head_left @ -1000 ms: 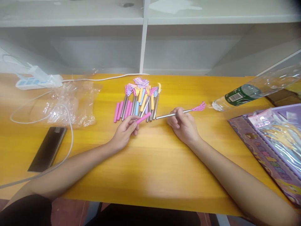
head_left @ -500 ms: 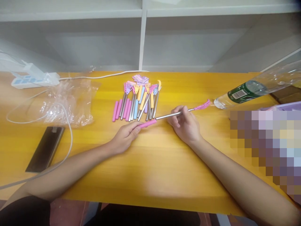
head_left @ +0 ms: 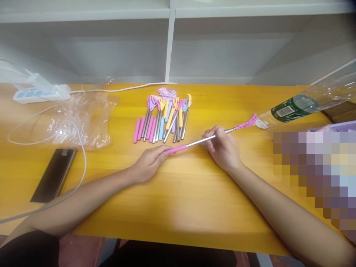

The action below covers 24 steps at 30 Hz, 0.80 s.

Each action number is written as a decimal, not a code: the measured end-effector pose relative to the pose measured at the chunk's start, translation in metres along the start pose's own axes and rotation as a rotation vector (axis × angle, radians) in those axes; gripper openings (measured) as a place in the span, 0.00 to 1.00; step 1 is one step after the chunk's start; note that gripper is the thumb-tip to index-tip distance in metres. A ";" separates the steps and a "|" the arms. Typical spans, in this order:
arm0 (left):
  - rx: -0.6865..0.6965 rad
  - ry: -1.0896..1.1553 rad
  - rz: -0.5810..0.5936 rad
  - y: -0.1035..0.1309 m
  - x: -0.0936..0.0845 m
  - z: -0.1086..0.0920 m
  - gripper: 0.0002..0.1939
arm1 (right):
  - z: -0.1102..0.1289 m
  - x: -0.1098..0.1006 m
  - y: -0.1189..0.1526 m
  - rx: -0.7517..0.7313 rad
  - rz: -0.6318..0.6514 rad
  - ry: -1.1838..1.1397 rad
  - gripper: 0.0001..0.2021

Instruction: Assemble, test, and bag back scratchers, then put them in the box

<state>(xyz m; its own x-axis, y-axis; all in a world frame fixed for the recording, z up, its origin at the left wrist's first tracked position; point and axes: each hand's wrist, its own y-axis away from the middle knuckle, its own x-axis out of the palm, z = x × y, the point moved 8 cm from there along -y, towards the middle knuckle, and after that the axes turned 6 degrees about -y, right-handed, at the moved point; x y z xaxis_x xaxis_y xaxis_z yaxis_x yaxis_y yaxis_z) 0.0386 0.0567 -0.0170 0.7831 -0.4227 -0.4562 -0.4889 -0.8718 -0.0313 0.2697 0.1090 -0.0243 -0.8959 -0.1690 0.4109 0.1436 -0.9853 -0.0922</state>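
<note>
Over the surface (head_left: 194,207), our left hand (head_left: 150,162) has its fingers clamped on a pink handle (head_left: 177,150); our right hand (head_left: 224,148) pinches a metal rod (head_left: 198,141), 1 end meeting the handle, the other bearing a pink claw (head_left: 247,122).

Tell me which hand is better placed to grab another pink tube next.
Probably the left hand: it's nearer the pink tubes, though it grips the pink handle. The right hand holds the rod, farther away.

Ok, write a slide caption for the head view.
The left hand grips a pink handle; the right hand holds the metal rod meeting it, tipped with a pink claw.
</note>
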 end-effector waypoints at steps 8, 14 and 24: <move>0.036 -0.033 0.025 0.001 0.001 -0.003 0.21 | 0.006 0.007 0.006 -0.006 0.059 0.028 0.20; 0.072 -0.118 0.062 0.003 0.006 -0.004 0.21 | 0.000 0.015 0.014 0.028 0.131 0.053 0.22; 0.051 -0.114 0.089 0.003 0.007 -0.007 0.21 | -0.017 0.024 0.016 0.131 0.128 -0.043 0.22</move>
<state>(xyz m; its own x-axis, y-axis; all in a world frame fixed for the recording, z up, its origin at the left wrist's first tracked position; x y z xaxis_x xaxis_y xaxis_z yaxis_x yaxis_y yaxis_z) 0.0448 0.0495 -0.0141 0.6883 -0.4648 -0.5569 -0.5760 -0.8169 -0.0301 0.2434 0.0897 -0.0312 -0.8483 -0.2910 0.4424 0.3110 -0.9500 -0.0286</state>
